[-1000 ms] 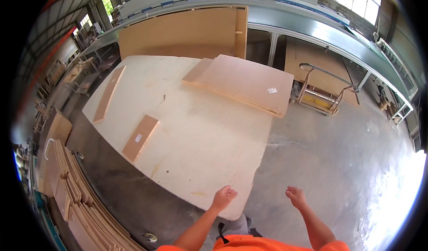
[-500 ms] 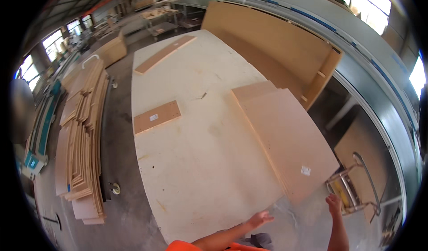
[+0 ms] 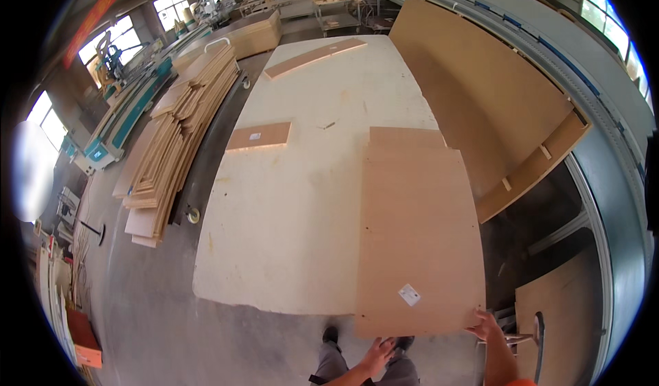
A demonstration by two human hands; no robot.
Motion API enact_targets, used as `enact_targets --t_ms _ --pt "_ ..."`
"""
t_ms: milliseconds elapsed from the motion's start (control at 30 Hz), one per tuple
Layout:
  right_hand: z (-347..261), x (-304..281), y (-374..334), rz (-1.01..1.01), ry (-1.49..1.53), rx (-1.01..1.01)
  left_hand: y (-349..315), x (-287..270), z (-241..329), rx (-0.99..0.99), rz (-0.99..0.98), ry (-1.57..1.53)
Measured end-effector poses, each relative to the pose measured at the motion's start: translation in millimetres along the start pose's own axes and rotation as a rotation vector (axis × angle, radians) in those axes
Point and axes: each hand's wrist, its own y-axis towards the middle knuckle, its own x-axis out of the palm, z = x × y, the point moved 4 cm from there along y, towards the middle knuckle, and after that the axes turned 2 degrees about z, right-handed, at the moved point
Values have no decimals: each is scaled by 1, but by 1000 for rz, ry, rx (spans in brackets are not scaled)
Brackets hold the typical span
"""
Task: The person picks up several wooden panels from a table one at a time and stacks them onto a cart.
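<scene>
A long light-brown wooden panel with a white label lies along the right side of the pale table, its near end jutting past the table's front edge. My right hand grips the panel's near right corner, fingers on its edge. At the middle of the near end is my left hand, fingers loosely bent and apart, just below the panel's edge; whether it touches is unclear. Another board shows from under the panel's far end.
On the pale table lie a short labelled board and a narrow strip. A stack of panels on a wheeled cart stands left. A large brown box-like panel leans along the right; a metal-framed trolley is near my right arm.
My view has turned right and I stand closer to the panel's near end. My right hand has come onto its corner, and the left has moved to its near edge.
</scene>
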Motion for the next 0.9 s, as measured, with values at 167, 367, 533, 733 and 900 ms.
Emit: enact_targets --t_ms 167,367,533,733,900 --pt "-9 24 -12 -219 51 92 38 44 -17 227 120 -513" --pt "30 42 -23 -273 23 105 18 60 19 441 320 -498" --pt "131 116 -80 -522 -2 334 -67 -20 68 400 634 -388" --pt "186 146 -123 -509 -796 478 -164 -109 98 673 527 -430" --pt "11 187 -53 -364 -916 -386 -241 -188 95 810 559 -394"
